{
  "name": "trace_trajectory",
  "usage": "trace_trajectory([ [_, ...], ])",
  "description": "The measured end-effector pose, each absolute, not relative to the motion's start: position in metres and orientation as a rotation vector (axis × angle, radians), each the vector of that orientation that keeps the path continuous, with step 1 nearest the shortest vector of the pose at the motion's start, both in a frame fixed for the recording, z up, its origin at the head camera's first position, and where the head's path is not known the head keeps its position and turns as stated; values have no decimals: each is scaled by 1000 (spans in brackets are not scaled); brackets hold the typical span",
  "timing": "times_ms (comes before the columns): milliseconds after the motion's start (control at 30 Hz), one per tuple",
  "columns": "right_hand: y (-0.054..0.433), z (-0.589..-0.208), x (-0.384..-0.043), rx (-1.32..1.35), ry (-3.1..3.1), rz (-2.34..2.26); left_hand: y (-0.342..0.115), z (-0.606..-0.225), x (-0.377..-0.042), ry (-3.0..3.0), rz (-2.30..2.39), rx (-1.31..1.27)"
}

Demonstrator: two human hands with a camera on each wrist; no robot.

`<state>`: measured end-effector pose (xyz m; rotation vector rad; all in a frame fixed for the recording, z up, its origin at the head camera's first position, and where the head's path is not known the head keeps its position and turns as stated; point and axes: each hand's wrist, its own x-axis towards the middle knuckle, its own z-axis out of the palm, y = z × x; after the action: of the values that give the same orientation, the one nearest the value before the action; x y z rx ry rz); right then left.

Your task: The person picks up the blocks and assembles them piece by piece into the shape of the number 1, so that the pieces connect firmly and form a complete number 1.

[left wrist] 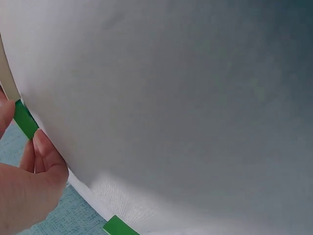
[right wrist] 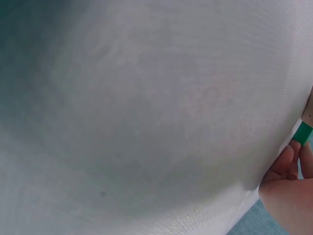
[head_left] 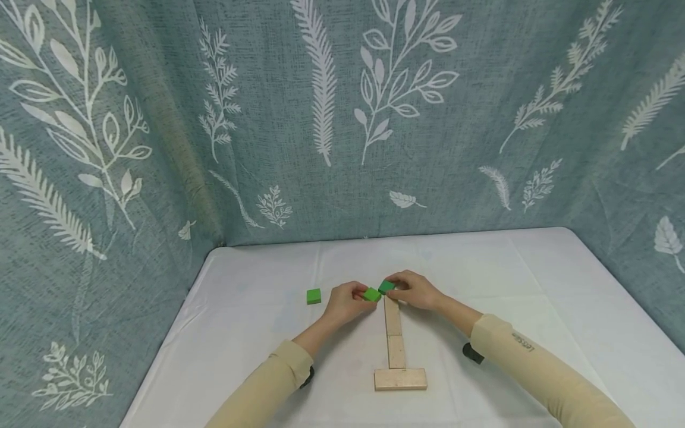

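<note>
In the head view my left hand (head_left: pixel 345 304) pinches a light green block (head_left: pixel 371 294) between thumb and fingers. Close to its right, my right hand (head_left: pixel 416 290) grips a darker green block (head_left: pixel 386 287) at the top end of a line of wooden blocks. That line has a longer plank (head_left: pixel 393 316) and a shorter wooden block (head_left: pixel 396 352), laid end to end. A thicker wooden block (head_left: pixel 400 379) lies crosswise at the near end. The left wrist view shows the light green block (left wrist: pixel 25 120) at my fingertips; the right wrist view shows the darker one (right wrist: pixel 302 133).
Another light green block (head_left: pixel 313 296) lies on the white-covered table (head_left: pixel 241 309), left of my left hand. Behind the table and along its sides hangs a blue-green curtain (head_left: pixel 342 196) with white leaf prints.
</note>
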<state>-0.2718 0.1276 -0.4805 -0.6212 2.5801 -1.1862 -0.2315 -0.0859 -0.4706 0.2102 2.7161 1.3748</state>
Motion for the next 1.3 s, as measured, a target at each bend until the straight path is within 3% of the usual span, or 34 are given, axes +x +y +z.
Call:
trace_trajectory([
  [1300, 126, -480, -270, -645, 2575, -1215, -81, -477, -237, 2812, 1300, 258],
])
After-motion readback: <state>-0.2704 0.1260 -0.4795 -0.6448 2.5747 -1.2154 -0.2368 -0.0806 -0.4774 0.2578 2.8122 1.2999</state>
